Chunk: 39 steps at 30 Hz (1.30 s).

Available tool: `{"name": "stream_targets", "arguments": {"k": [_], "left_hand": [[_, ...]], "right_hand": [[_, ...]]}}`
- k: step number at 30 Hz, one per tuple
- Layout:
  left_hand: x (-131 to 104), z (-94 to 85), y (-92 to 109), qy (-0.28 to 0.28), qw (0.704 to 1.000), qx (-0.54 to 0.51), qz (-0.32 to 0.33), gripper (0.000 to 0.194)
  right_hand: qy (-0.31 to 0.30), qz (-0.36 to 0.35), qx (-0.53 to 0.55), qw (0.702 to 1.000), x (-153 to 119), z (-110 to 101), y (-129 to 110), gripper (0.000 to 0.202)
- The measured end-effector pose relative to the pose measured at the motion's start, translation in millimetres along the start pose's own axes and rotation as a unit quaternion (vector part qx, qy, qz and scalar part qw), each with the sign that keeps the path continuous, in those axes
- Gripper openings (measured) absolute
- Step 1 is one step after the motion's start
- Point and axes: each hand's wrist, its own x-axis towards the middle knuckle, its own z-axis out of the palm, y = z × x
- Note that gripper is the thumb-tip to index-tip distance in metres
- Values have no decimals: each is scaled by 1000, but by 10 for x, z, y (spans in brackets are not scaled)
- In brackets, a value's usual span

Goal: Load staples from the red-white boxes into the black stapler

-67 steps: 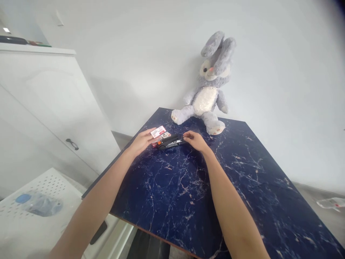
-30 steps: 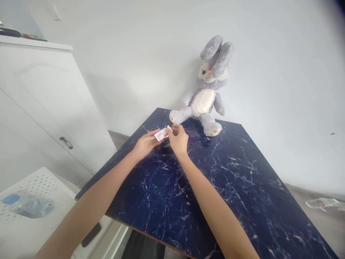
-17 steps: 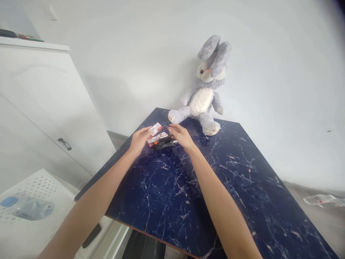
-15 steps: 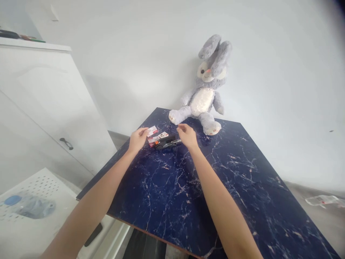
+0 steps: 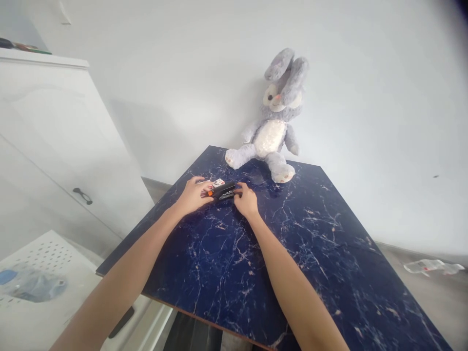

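A black stapler with an orange part at its left end lies across the far part of the table. My left hand closes around that left end, thumb in front and fingers behind. At the other end, the bent fingers of my right hand grip the stapler. Just behind it shows a small white-and-red box, like a staple box. My left fingers mostly cover other small red-and-white boxes beside it.
The dark blue marbled table meets a white wall. A grey plush rabbit sits at its back edge. To the left stand a white cabinet and a perforated white surface with a clear plastic bottle on it.
My left hand has left the small box it was touching and come down on the stapler's left end. My right hand has moved left and nearer, onto the right end.
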Motion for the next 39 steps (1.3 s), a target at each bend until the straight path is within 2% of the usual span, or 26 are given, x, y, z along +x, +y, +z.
{"name": "stream_targets", "arguments": {"k": [3, 6, 9, 11, 13, 15, 17, 20, 23, 28, 33, 36, 39], "left_hand": [[18, 57, 12, -14, 999, -38, 12, 49], [29, 76, 28, -9, 998, -68, 13, 47], [32, 45, 8, 21, 998, -60, 10, 36], [30, 4, -50, 62, 998, -30, 2, 31], [22, -37, -129, 71, 997, -2, -16, 37], [9, -60, -198, 37, 999, 5, -38, 43], [-5, -63, -232, 16, 998, -2, -58, 44], [-15, -44, -222, 26, 998, -4, -63, 45], [-13, -24, -214, 19, 997, -18, -69, 44], [-8, 10, -280, 29, 988, -75, -129, 50], [-7, 27, -292, 18, 992, -56, -107, 53], [2, 12, -309, 57, 988, -68, -123, 49], [16, -10, -362, 112, 981, -25, -153, 47]], "right_hand": [[-11, -52, -16, 998, -38, 26, -60, 60], [-31, -61, -6, 998, -63, 37, -62, 67], [-42, -44, 11, 998, -62, 49, -28, 74], [-17, -9, 25, 1000, -50, 51, -2, 75], [12, 33, 48, 998, -36, 41, 17, 71], [26, 61, 70, 995, -26, 19, 25, 63], [26, 68, 77, 994, -27, -4, 19, 55], [22, 56, 64, 996, -65, -28, -5, 48], [15, 43, 62, 997, -157, -55, -4, 45], [5, 24, 90, 996, -404, -173, 60, 44], [-7, -16, 58, 998, -703, -364, 84, 44], [-14, -54, 15, 998, -844, -452, 84, 44], [-23, -72, -16, 997, -898, -486, 78, 44]]}}
